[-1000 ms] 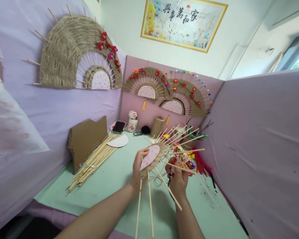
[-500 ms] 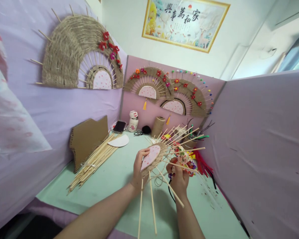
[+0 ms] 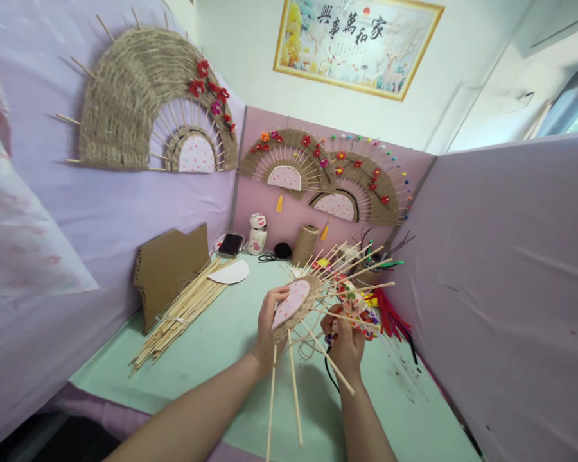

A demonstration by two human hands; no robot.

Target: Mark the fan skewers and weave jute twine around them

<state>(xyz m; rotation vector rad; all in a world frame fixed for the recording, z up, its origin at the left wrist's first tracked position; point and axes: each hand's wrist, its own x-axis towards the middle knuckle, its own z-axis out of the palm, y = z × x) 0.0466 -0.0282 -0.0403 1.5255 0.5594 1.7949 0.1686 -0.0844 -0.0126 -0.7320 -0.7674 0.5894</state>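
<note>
My left hand is closed on the rim of a small fan frame, its fingers over the half-round centre of pink dotted fabric. Woven twine borders that centre, and thin bamboo sticks fan out from it, up, right and down. Behind the right-hand sticks, my right hand is closed in a pinch on twine, close to the woven edge; the fingertips are partly covered. A loose loop of twine hangs below the frame, between both hands.
A bundle of bamboo sticks, a white half-disc and cardboard lie left. At the back stand a phone, a bottle and a twine spool. Red pipe cleaners lie right. Finished fans hang on the partitions.
Almost nothing differs. The fan frame and its sticks have shifted very slightly, and both hands keep the same hold.
</note>
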